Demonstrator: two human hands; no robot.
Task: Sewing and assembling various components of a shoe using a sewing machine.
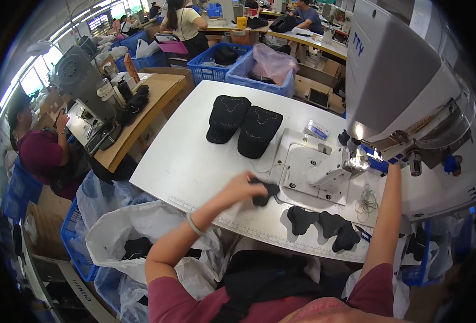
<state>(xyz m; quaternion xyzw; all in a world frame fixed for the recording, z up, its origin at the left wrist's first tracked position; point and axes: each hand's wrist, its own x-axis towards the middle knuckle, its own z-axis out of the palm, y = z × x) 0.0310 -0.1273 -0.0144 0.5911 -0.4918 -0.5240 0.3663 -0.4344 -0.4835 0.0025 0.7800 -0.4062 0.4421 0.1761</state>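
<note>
The left hand (241, 189) is over the table (176, 148), just left of the machine's plate (294, 185), its fingers curled round a black piece (261, 201). Blur softens the hand, and the fingers cover part of the piece, so its full outline and the exact grip are hard to make out. The right forearm (387, 215) reaches up to the machine (399, 70), whose head hides the right hand; I cannot tell whether its fingers are clenched, released or grasping something. Near the table's front edge lie three black pieces (302, 220), the right two touching, their shared border unclear. Two black stacks (229, 116) sit farther back, their lower layers hidden. Loose thread (366, 203) lies right of the plate.
</note>
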